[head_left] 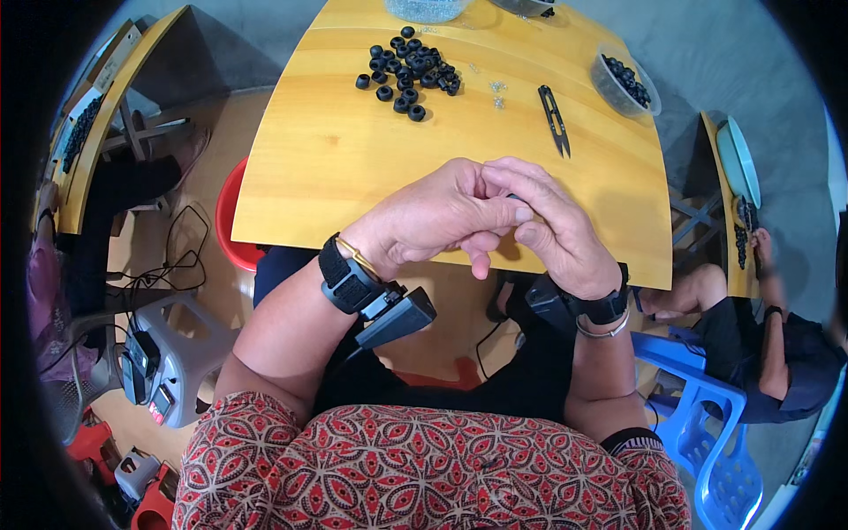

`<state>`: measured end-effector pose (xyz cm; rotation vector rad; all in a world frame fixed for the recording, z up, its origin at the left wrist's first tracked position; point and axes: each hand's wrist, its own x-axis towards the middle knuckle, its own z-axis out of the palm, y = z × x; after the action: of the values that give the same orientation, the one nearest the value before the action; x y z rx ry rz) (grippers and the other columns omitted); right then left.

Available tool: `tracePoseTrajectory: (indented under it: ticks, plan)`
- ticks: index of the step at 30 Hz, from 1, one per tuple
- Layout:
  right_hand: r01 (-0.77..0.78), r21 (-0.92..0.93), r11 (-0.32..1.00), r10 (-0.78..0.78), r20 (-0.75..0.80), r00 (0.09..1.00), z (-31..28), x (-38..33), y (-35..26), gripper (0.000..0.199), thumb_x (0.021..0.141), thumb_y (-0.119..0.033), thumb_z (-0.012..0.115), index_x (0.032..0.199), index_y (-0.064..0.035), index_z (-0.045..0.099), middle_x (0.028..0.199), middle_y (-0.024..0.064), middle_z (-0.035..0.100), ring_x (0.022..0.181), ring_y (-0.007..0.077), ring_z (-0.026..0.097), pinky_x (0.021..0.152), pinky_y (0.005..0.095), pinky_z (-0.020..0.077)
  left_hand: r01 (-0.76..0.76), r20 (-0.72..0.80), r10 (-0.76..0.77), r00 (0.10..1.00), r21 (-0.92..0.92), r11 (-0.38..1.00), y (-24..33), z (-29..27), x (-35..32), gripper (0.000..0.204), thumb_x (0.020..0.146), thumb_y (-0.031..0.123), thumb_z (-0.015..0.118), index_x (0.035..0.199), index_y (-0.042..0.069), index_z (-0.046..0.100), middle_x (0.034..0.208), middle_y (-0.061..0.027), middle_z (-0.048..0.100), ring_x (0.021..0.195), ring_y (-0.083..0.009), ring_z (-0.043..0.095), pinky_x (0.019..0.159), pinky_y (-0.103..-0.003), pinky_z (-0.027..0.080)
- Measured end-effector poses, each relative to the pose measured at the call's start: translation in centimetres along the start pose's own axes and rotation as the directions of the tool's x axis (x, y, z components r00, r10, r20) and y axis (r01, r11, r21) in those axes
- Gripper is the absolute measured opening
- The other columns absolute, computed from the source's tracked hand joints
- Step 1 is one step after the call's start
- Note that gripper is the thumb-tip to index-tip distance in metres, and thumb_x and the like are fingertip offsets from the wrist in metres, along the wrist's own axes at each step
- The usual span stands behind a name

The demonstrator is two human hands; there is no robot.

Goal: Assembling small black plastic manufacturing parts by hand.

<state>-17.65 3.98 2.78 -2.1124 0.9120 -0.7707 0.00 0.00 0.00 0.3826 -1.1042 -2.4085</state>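
"Yellow wood: one table (353,177), slightly curved at its edges. What stands over it?"

"Two bare hands, raised over the near edge and meeting. Left hand (442,208), thumb pointing right; right hand (565,234), fingers arched across from the other side."

"State of the grip?"

"Thumbs and forefingers drawn together at one spot, around a small dark piece (513,196). Only a sliver of it shows between the fingers; which hand pinches it, I cannot tell. The left hand's lower fingers hang loose beneath."

"Wrists?"

"One black strap on each, with a dark box-shaped device. One gold-coloured bangle (358,257) beside the left strap."

"Contents of the tabletop?"

"Black beads (405,83), rounded, several with visible holes: one loose heap, beyond the hands and to the left. Small clear bits (499,87), scattered to the right of the heap. Black thread snips (560,132), one pair, lying farther right, tips toward the person."

"Vessels?"

"One clear tub (611,92) at the right edge, holding black pieces. One clear bowl (428,11) at the far edge, cut by the frame."

"Below?"

"Red container (231,219), partly under the table's left side; blue plastic chair (707,397), right."
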Motion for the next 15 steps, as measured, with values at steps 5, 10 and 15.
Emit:
tracePoseTrajectory:
  ticks: [5, 10, 15]
  plan:
    - [0.079, -0.231, 0.970, -0.100, -0.078, 0.992, 0.7, -0.1, -0.2, 0.034, 0.082, -0.013, 0.052, 0.114, -0.0020, 0.045, 0.109, 0.0169, 0.046, 0.102, 0.0309, 0.046, 0.087, 0.0352, 0.0374, 0.082, -0.033, -0.081, 0.996, 0.028, 0.996, 0.5, 0.0, -0.2, 0.020, 0.083, 0.016, 0.056, 0.084, -0.003, 0.058, 0.063, -0.0016, 0.053, 0.047, -0.0043, 0.047, 0.042, -0.020, 0.049]
    - [0.049, -0.193, 0.980, -0.085, -0.183, 0.979, 1.7, -0.2, 0.1, 0.027, 0.081, -0.012, 0.053, 0.105, -0.0009, 0.046, 0.107, 0.0165, 0.047, 0.097, 0.0308, 0.048, 0.084, 0.0347, 0.0393, 0.086, -0.013, -0.087, 0.996, -0.057, 0.995, 0.3, 0.2, 0.1, 0.019, 0.083, 0.015, 0.056, 0.084, -0.004, 0.058, 0.065, -0.0021, 0.054, 0.046, -0.0042, 0.046, 0.043, -0.020, 0.049]
    - [0.078, -0.197, 0.977, -0.130, -0.269, 0.954, 1.7, 0.0, 0.3, 0.026, 0.080, -0.012, 0.054, 0.102, -0.0004, 0.047, 0.105, 0.0166, 0.048, 0.094, 0.0304, 0.049, 0.081, 0.0343, 0.0408, 0.046, -0.053, -0.056, 0.997, -0.166, 0.985, -0.2, 0.6, 0.3, 0.020, 0.083, 0.015, 0.057, 0.085, -0.004, 0.058, 0.067, -0.0030, 0.056, 0.047, -0.0046, 0.046, 0.044, -0.021, 0.049]
